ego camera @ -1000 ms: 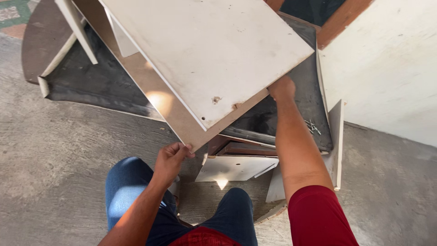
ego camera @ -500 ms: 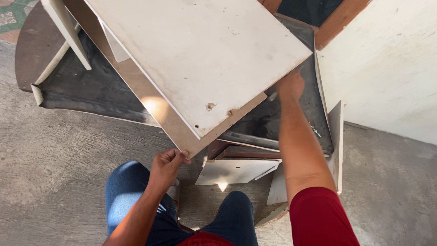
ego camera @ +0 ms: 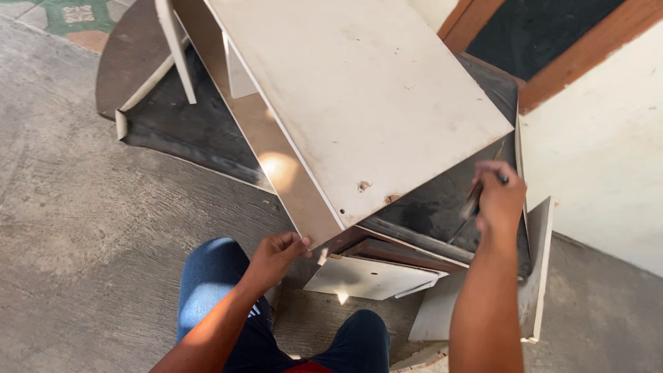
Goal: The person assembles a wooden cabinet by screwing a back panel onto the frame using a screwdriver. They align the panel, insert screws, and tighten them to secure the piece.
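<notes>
White cabinet (ego camera: 359,103) sits tilted on the concrete floor (ego camera: 83,207), over dark boards (ego camera: 186,131), just in front of the knees. Left hand (ego camera: 276,255) is clamped on its low corner edge. Right hand (ego camera: 498,197) is closed round a thin tool (ego camera: 474,200) by the cabinet's right corner. Looks stiff, bulky, prob heavy-ish; panel faces are smooth, so edges & corners are the best grip. Chipped spots near the corner may crumble.

Tilted cabinet (ego camera: 359,103) on dark mat (ego camera: 186,131) over concrete floor (ego camera: 76,228); loose panel (ego camera: 373,276) beneath its near corner, upright board (ego camera: 535,276) right, wall (ego camera: 608,173) beyond, knees (ego camera: 214,276) in front.
</notes>
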